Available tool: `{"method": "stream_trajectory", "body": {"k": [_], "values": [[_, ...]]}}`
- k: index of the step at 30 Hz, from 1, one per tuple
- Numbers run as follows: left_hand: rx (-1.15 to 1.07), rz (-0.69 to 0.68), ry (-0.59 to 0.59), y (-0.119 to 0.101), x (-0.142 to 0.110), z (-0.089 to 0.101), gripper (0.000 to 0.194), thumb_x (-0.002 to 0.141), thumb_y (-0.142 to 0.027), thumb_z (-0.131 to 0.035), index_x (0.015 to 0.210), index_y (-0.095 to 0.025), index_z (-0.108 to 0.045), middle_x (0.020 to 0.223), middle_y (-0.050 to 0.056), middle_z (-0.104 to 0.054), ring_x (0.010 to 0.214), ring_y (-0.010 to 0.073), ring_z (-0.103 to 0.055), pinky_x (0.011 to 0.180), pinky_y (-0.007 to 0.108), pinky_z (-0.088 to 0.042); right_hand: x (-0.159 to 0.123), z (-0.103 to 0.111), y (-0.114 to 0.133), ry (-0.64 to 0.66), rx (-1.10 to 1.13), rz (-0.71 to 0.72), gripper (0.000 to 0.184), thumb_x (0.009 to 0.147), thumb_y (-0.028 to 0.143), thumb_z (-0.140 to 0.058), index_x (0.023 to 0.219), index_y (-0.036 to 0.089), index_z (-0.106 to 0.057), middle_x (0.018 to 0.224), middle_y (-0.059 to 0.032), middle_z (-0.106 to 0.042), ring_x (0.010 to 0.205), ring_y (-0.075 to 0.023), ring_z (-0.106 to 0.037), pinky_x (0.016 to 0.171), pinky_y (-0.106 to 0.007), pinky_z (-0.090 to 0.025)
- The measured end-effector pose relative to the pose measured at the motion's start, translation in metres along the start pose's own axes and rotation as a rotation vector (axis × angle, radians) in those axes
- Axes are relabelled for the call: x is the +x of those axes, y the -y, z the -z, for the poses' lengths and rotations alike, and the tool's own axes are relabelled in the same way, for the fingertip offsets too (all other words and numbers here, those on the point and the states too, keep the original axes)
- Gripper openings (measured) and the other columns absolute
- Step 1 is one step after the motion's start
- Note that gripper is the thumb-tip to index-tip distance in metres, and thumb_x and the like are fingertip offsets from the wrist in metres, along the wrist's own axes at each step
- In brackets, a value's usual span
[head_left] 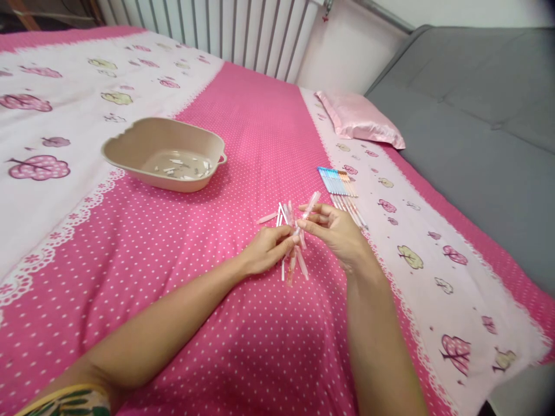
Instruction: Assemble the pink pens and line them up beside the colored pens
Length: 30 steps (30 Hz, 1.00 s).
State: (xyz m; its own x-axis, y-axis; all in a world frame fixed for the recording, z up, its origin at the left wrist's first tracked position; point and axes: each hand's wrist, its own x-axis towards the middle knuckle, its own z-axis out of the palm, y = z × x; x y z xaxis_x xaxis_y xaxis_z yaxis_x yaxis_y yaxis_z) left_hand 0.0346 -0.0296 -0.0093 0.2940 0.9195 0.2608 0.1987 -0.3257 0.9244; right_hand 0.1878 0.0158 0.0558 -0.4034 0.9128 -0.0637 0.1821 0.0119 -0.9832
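My left hand [274, 247] and my right hand [336, 231] meet over the bed, fingertips closed close together. Between them is a slim pink pen [311, 205], pinched by both hands; its clear pink end points up and away past my right fingers. Below and behind the fingers lies a loose pile of pink and white pen parts [302, 264], partly covered by my hands. One pink pen piece [267, 218] rests a little apart on the left. To the right, a row of blue-topped pens [336, 182] lies side by side above a row of pale pens [349, 211].
A beige plastic basin [165, 184] with small white and grey bits inside stands at the left. A pink pillow [362, 118] lies at the back right against a grey headboard [468, 115]. A white radiator [243, 34] runs behind the pink dotted bedspread [195, 341].
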Motion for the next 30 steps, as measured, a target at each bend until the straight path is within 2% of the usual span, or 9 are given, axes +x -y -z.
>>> {"method": "stream_trajectory", "body": {"k": [5, 9, 18, 25, 30], "values": [[-0.003, 0.000, -0.007, 0.0002, 0.0001, 0.0005, 0.036, 0.093, -0.041, -0.037, 0.079, -0.013, -0.055, 0.066, 0.000, -0.055, 0.059, 0.0111, -0.050, 0.057, 0.024, -0.039, -0.0019, 0.0006, 0.0022, 0.050, 0.036, -0.008, 0.046, 0.066, 0.028, -0.077, 0.106, 0.017, -0.059, 0.092, -0.0056, -0.069, 0.089, -0.0195, -0.065, 0.087, -0.037, -0.050], [-0.016, 0.002, -0.014, 0.0006, -0.0002, 0.0002, 0.035, 0.093, -0.041, -0.038, 0.079, -0.013, -0.055, 0.066, 0.000, -0.054, 0.059, 0.0109, -0.050, 0.057, 0.024, -0.039, -0.0039, 0.0013, 0.0053, 0.118, 0.109, -0.025, 0.042, 0.071, 0.023, -0.071, 0.109, 0.018, -0.056, 0.100, -0.0075, -0.069, 0.093, -0.0198, -0.065, 0.090, -0.039, -0.048], [-0.005, -0.007, -0.022, 0.0013, 0.0000, 0.0001, 0.035, 0.093, -0.040, -0.038, 0.076, -0.014, -0.054, 0.064, 0.000, -0.054, 0.058, 0.0106, -0.049, 0.057, 0.024, -0.037, -0.0039, -0.0004, 0.0077, 0.106, 0.125, -0.060, 0.039, 0.071, 0.017, -0.069, 0.107, 0.017, -0.056, 0.094, -0.0070, -0.071, 0.088, -0.0199, -0.067, 0.090, -0.041, -0.048], [0.005, -0.009, -0.023, 0.0004, 0.0000, 0.0000, 0.036, 0.093, -0.040, -0.038, 0.076, -0.014, -0.054, 0.063, -0.001, -0.053, 0.057, 0.0104, -0.048, 0.056, 0.024, -0.036, -0.0030, 0.0003, 0.0042, 0.086, 0.119, -0.053, 0.036, 0.070, 0.019, -0.071, 0.102, 0.018, -0.057, 0.087, -0.0043, -0.071, 0.079, -0.0183, -0.068, 0.081, -0.037, -0.052], [0.011, -0.017, -0.015, 0.0004, 0.0002, 0.0001, 0.036, 0.094, -0.039, -0.037, 0.077, -0.013, -0.055, 0.064, -0.001, -0.053, 0.057, 0.0102, -0.049, 0.056, 0.023, -0.036, -0.0027, 0.0001, 0.0029, 0.063, 0.096, -0.044, 0.040, 0.066, 0.022, -0.074, 0.102, 0.018, -0.057, 0.083, -0.0030, -0.070, 0.076, -0.0180, -0.068, 0.076, -0.035, -0.053]]}}
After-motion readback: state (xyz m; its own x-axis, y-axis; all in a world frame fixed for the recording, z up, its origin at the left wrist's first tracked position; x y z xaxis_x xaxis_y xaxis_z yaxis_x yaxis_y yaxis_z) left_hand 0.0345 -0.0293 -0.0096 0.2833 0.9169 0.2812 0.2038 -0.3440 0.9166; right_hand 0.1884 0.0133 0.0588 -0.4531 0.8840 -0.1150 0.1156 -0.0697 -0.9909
